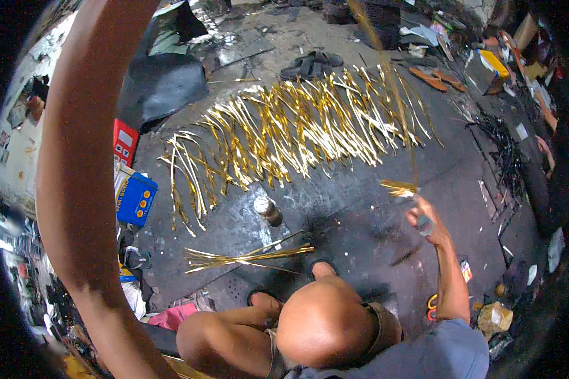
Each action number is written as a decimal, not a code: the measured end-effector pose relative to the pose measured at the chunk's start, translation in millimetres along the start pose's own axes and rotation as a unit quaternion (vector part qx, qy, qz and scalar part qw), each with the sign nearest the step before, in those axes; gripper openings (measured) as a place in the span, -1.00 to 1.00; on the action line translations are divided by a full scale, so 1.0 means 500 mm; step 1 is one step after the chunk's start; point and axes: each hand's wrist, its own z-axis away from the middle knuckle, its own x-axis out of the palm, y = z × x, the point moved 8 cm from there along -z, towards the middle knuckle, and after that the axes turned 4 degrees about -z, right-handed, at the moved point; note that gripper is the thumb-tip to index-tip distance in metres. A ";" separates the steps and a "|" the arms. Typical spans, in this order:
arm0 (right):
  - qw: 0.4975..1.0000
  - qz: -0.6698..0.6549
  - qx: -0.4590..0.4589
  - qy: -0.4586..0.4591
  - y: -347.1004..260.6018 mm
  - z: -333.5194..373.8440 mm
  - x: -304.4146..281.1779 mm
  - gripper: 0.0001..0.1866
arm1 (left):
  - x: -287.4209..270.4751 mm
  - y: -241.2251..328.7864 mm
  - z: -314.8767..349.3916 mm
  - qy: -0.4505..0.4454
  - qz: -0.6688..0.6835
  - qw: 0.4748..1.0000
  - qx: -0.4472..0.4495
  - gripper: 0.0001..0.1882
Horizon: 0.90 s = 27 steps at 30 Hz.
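Note:
My right hand (428, 222) is closed around what looks like a brush (399, 187), with yellowish bristles pointing left and some blur. Beside its tip hangs a thin golden strip (403, 104), which runs down from the upper edge. My left forearm (76, 158) rises along the left side and leaves the picture at the top, so that hand is out of sight. Many gold and white strips (297, 129) lie spread in a wide row on the dark floor sheet. Nearer to me rests a small crossed bunch of golden strips (250, 258), by a smeared can (267, 210).
At the left are a blue box (136, 199), a red box (125, 142) and a black sheet (164, 85). Dark sandals (311, 65) and brown sandals (436, 79) lie beyond the strips. Scissors (432, 306) with orange and yellow handles are near my right elbow. Black cords (502, 148) heap at right.

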 end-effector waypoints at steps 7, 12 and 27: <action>0.804 0.550 0.225 -0.023 0.221 0.091 -0.111 0.13 | 0.029 -0.084 0.219 0.005 -0.023 0.996 -0.083 -0.73; 0.875 0.448 -0.083 0.163 0.084 0.023 -0.022 0.01 | 0.062 -0.260 0.430 -0.088 -0.225 0.953 -0.185 -0.84; 0.919 0.080 -0.386 0.021 -0.334 -0.123 0.455 -0.58 | -0.183 -0.416 0.829 0.204 -0.181 0.898 -0.345 -0.90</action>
